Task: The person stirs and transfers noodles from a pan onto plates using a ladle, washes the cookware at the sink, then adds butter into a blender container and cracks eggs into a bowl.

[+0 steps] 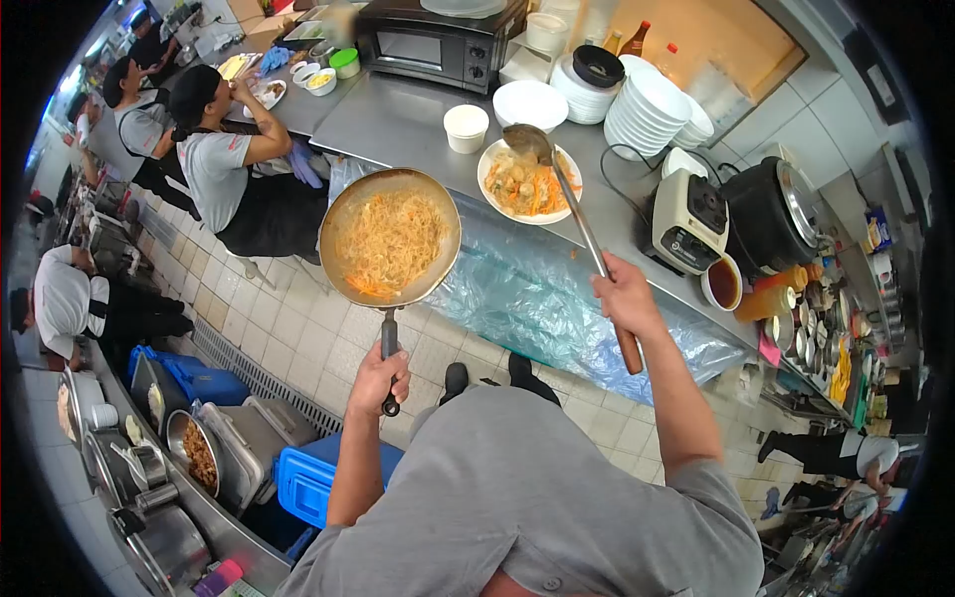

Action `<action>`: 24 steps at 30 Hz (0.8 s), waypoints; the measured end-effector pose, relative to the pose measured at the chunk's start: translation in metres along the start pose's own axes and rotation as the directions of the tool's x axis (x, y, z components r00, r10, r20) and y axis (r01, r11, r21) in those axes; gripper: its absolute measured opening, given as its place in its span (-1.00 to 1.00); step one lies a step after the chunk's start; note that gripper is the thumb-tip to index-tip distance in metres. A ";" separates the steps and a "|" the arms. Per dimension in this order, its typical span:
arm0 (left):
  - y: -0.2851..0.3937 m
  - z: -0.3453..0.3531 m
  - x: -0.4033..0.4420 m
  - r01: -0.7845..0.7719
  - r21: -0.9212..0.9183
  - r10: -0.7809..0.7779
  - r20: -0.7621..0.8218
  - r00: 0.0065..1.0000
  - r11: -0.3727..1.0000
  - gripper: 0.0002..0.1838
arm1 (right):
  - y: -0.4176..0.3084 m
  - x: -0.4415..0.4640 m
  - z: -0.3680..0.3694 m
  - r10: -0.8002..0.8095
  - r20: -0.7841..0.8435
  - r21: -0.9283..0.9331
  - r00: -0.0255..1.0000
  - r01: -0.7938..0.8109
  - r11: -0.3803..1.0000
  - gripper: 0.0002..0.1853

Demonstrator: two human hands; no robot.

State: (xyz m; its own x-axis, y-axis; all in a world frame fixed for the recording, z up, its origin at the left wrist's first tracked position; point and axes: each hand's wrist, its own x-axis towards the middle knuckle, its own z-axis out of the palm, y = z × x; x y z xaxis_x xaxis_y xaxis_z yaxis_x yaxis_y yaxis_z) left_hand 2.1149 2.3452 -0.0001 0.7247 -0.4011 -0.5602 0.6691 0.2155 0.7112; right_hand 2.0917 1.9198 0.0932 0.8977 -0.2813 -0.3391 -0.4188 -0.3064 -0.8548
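My left hand point(377, 379) is closed around the black handle of a frying pan point(332, 269), holding it up in front of the counter. Noodles with orange shreds point(391, 242) fill much of the pan. In my right hand point(629, 297) is a long ladle point(587, 231) with a wooden grip end. Its bowl hangs over the upper edge of a white plate point(488, 167); whether it touches the food cannot be told. On that plate lies a heap of noodles with orange shreds and paler pieces point(532, 189).
On the steel counter point(418, 119) stand a white tub point(466, 127), a toaster oven point(438, 45), stacked plates point(645, 109), a blender base point(686, 221) and a black cooker point(761, 214). Clear plastic sheeting point(517, 289) hangs along its front. Several people are around, two seated at the left.
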 end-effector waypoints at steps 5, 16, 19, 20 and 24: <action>-0.009 0.023 0.004 -0.026 -0.018 0.026 -0.029 0.999 0.999 -0.84 | 0.011 0.011 -0.011 -0.109 -0.159 -0.089 0.981 0.095 0.991 -0.63; -0.060 0.129 0.025 -0.136 0.085 0.150 -0.187 0.971 0.987 -0.82 | -0.004 0.007 -0.026 -0.324 0.364 -0.137 0.873 0.394 0.909 -0.46; -0.068 0.161 0.048 -0.195 0.072 0.207 -0.240 0.948 0.978 -0.82 | 0.055 0.030 0.006 -0.560 0.332 -0.193 0.759 0.636 0.748 -0.58; -0.066 0.166 0.057 -0.220 0.069 0.230 -0.250 0.941 0.973 -0.83 | 0.017 0.008 -0.007 -0.062 0.552 -0.043 0.832 0.102 0.994 -0.47; -0.066 0.177 0.056 -0.172 0.041 0.177 -0.274 0.945 0.984 -0.82 | 0.006 0.006 -0.048 -0.024 0.686 0.032 0.727 0.003 0.999 -0.47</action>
State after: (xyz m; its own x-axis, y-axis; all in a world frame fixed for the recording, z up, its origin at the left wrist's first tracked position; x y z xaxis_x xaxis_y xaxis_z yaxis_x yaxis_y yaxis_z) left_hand 2.0817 2.1514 -0.0035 0.8485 -0.0976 -0.5201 0.5270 0.2442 0.8140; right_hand 2.0878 1.8725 0.1052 0.7565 0.4271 -0.4953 -0.4112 -0.2783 -0.8680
